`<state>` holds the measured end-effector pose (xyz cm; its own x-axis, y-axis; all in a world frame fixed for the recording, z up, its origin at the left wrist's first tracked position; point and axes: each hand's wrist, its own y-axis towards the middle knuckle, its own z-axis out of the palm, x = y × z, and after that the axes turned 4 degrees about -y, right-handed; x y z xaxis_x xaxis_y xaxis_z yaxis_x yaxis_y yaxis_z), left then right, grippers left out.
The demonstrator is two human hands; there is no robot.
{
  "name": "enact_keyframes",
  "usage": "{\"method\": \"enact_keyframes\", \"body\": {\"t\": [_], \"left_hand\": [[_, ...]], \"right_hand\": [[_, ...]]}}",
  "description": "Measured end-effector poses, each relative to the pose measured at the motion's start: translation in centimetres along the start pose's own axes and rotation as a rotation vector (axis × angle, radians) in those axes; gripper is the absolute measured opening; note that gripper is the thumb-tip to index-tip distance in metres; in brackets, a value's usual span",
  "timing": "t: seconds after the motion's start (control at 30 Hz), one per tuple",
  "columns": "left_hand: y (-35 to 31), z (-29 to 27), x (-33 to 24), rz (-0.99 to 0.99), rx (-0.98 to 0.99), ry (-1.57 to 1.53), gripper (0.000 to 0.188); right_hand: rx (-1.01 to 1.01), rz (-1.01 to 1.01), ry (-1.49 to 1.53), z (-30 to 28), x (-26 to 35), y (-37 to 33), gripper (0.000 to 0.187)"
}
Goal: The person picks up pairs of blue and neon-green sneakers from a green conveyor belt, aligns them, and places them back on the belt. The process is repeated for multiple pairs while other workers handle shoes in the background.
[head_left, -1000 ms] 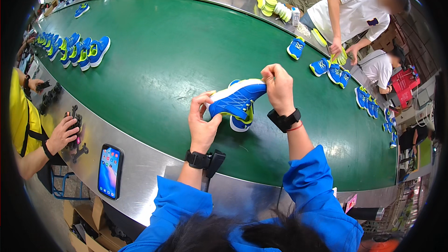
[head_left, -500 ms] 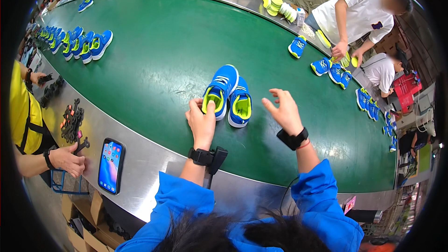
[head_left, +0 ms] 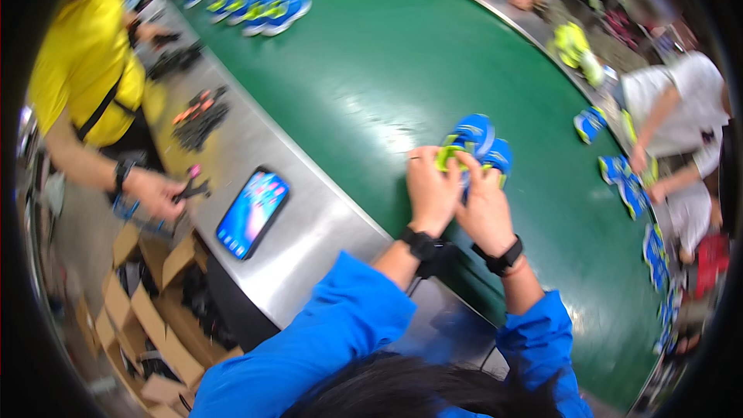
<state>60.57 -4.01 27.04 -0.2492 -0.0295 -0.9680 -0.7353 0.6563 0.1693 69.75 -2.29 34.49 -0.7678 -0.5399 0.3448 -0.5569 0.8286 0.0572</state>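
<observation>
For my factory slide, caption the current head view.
Left hand and right hand together at a blue shoe, a second shoe close beside it, over a green work surface.

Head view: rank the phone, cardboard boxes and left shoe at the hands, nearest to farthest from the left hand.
1. Left shoe: just ahead of the left hand.
2. Phone: left, on the metal surface.
3. Cardboard boxes: lower left, beyond the phone.

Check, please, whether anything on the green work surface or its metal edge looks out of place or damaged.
Perhaps the lit smartphone on the metal edge: it seems unrelated to the blue shoes at the left hand and right hand. No spill or damage shows, but blur hides fine detail.
</observation>
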Motion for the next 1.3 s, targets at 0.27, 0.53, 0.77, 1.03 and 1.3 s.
{"method": "enact_keyframes", "body": {"t": [0.27,0.53,0.77,1.03,1.3], "left_hand": [[0.3,-1.0,-0.6,-0.073,-0.012,-0.233,0.017],[0.0,-0.5,0.4,-0.12,0.02,-0.235,0.014],[0.5,-0.7,0.7,-0.138,-0.002,-0.276,0.014],[0.8,-0.8,1.8,-0.304,-0.302,-0.38,0.015],[0.2,-0.4,2.8,-0.245,-0.094,-0.25,0.01]], "right_hand": [[0.0,0.01,-0.326,1.6,1.3,0.9,0.038],[-0.04,-0.055,-0.422,2.3,0.8,0.4,0.031],[-0.191,-0.062,-0.399,5.3,-0.1,1.6,0.02],[-0.115,0.175,0.157,1.2,1.5,10.4,0.041],[-0.146,-0.168,0.629,4.7,9.1,20.2,0.056]]}}
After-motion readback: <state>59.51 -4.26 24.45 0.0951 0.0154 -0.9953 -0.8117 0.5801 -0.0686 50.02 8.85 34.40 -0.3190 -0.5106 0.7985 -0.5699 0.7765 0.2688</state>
